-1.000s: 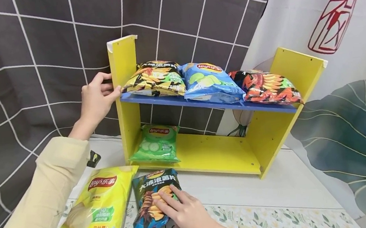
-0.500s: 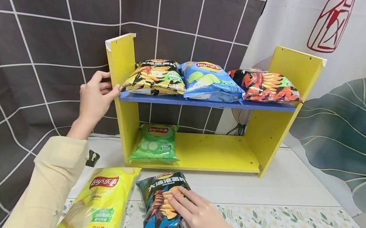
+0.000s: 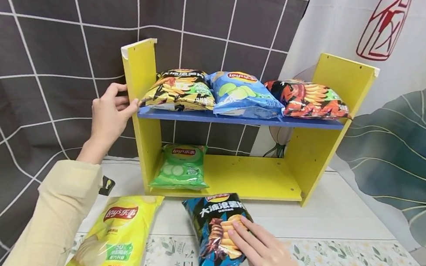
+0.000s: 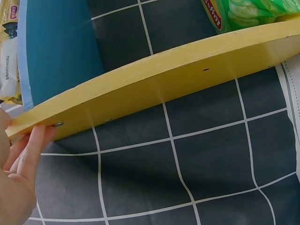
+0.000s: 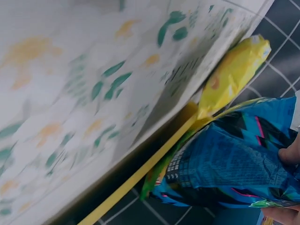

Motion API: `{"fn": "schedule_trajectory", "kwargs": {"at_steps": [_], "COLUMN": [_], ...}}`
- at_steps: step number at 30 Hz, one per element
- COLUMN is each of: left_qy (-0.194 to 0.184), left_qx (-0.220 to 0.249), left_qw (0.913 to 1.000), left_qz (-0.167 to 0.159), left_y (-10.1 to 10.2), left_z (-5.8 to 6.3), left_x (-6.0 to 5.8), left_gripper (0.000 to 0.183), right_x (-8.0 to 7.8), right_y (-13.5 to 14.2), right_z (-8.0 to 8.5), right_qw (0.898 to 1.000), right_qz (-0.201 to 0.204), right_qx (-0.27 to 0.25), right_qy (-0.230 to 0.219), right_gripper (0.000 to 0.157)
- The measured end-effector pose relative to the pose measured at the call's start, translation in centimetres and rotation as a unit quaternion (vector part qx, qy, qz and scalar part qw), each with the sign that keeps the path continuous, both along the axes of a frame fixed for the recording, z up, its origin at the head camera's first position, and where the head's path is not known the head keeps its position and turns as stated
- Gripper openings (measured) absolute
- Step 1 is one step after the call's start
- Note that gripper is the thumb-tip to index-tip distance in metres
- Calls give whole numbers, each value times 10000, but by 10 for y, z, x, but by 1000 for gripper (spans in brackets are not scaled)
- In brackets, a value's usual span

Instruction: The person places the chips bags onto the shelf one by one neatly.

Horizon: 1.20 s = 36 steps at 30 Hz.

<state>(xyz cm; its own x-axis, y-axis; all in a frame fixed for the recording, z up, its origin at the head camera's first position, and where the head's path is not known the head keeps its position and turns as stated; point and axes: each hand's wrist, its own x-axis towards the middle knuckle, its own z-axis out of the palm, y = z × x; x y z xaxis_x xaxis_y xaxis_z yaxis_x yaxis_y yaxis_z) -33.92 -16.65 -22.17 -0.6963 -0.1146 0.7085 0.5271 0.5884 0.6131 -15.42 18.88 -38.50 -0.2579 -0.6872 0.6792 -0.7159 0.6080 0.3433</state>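
My right hand point(image 3: 268, 254) holds a blue and black bag of potato chips point(image 3: 211, 243) by its right side, in front of the shelf. Fingers lie across its printed front in the head view; in the right wrist view the thumb presses the bag's back. My left hand point(image 3: 110, 114) grips the left side panel point(image 3: 141, 69) of a yellow shelf with a blue board, thumb on the front edge and fingers behind. Left of the held bag lies a yellow chip bag point(image 3: 111, 241). A green chip bag point(image 3: 181, 167) rests at the left of the bottom board.
The blue board point(image 3: 191, 118) bears a gold-and-black chip bag point(image 3: 178, 91), a light blue one point(image 3: 246, 94) and a red-and-black one point(image 3: 309, 100). A dark checked curtain point(image 3: 57, 45) hangs behind. A floral cloth point(image 3: 322, 256) covers the table's near part.
The blue and black chip bag has moved right in my right hand, away from the yellow bag. My left hand keeps its grip on the side panel.
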Motion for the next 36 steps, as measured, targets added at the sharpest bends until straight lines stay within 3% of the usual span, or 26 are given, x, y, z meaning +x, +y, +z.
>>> {"fn": "schedule_trajectory", "kwargs": {"at_steps": [4,10,13,21,28,36], "left_qy": [38,51,22,30,55,32], "left_qx": [-23,-10,-13,-19,-38,-42], "left_qw": [10000,10000,10000,10000,10000,9999], "left_qz": [28,55,34,4,50,101], "left_y": [0,0,-1,-1,-1,-1], "left_z": [1,2,1,-1,-2,-1], "left_x": [0,0,1,-1,-2,-2], "left_gripper": [35,35,36,36,35,35], "right_x": [1,-18,-26,-47,-71,-83], "right_y": [13,28,34,44,46,43], "right_z": [6,11,13,15,5,-6], "right_qw": [9998,9969,9962,9945,9961,9960], "right_qz": [-170,81,-115,-915,-718,-850], "right_qx": [-134,-434,-513,-402,-312,206], "right_qy": [4,652,698,310,398,159], "right_gripper": [44,39,40,48,46,51]}}
